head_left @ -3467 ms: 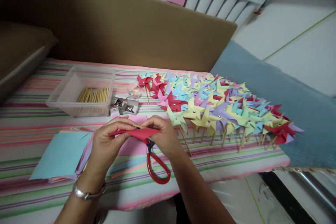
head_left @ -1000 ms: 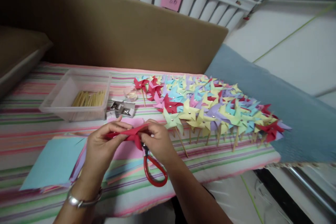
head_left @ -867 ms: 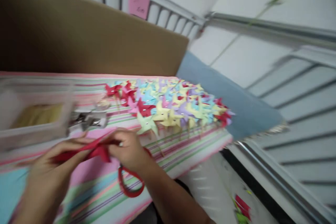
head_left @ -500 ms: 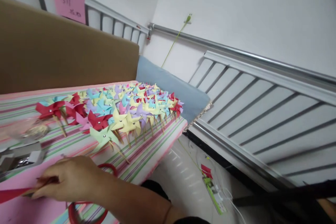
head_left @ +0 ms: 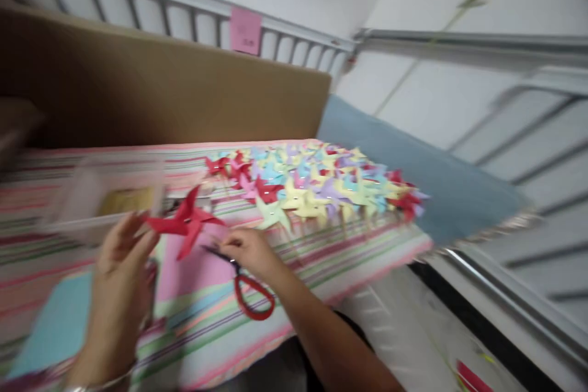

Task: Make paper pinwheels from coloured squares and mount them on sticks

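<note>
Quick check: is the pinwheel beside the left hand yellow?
No, the pinwheel beside the left hand is red on every blade that shows.

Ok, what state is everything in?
Red pinwheel: folded, vanes spread
Left hand: at pinwheel's edge, grip unclear
Scissors: partly hidden, open or shut unclear
Right hand: by scissors, grip unclear
Plastic box: lidless, sticks inside
Pinwheel cluster: assembled, bunched together
Pink paper: flat
Blue paper: flat

I see 1 pink note (head_left: pixel 245 30) on the railing (head_left: pixel 178 27), above the brown board (head_left: pixel 206 101). At right, I make out a blue pad (head_left: pixel 413 153) and a pipe (head_left: pixel 413 37).
</note>
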`<state>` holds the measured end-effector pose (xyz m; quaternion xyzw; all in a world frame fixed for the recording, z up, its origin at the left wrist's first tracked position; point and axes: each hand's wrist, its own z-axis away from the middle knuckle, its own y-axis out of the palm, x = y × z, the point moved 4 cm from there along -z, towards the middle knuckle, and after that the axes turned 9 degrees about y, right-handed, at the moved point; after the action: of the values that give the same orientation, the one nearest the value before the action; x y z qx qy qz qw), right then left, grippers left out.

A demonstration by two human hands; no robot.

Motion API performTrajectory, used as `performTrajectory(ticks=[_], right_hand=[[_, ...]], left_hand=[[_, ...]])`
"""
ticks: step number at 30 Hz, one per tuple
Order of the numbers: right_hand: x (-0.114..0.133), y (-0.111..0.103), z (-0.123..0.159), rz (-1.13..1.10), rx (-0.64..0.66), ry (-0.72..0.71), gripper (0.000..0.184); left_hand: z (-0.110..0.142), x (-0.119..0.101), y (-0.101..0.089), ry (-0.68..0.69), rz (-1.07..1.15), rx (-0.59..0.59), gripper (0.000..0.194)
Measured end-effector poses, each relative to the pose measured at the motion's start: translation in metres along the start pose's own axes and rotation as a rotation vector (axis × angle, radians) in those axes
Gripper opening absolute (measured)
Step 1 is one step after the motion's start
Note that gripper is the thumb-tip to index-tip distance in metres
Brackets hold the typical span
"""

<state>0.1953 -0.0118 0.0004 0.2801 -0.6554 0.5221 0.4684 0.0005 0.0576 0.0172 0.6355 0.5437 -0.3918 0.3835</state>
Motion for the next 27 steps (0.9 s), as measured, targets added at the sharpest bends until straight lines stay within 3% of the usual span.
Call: performTrajectory(ticks=[1,4,7,11,22,27], right_hand=[[0.002,-0.002,0.001,-0.003,0.031,-0.013,0.014],[0.004,-0.003,0.000,-0.014,0.094,-0.026,0.015],[0.008,0.000,0.002,-0.003,0.134,-0.015,0.015],[0.010,0.000,0.003,0.019,0.145,0.023,0.015],[0.004,0.000,0.003,-0.069,0.179,0.087,0.012],[0.002,-0.004,0.002,-0.122,0.181,0.101,0.013]], left_hand=[[0.000,-0.002,-0.010,-0.002,-0.012,-0.071,0.046],[-0.008,-0.010,-0.016,0.164,-0.227,-0.004,0.047],[-0.012,-0.017,-0.013,0.379,-0.493,0.078,0.036],[-0.011,-0.018,-0.014,0.529,-0.621,0.045,0.019],[-0.014,-0.022,-0.013,0.680,-0.809,0.019,0.008],[-0.012,-0.021,-0.007,0.718,-0.803,0.074,0.005]])
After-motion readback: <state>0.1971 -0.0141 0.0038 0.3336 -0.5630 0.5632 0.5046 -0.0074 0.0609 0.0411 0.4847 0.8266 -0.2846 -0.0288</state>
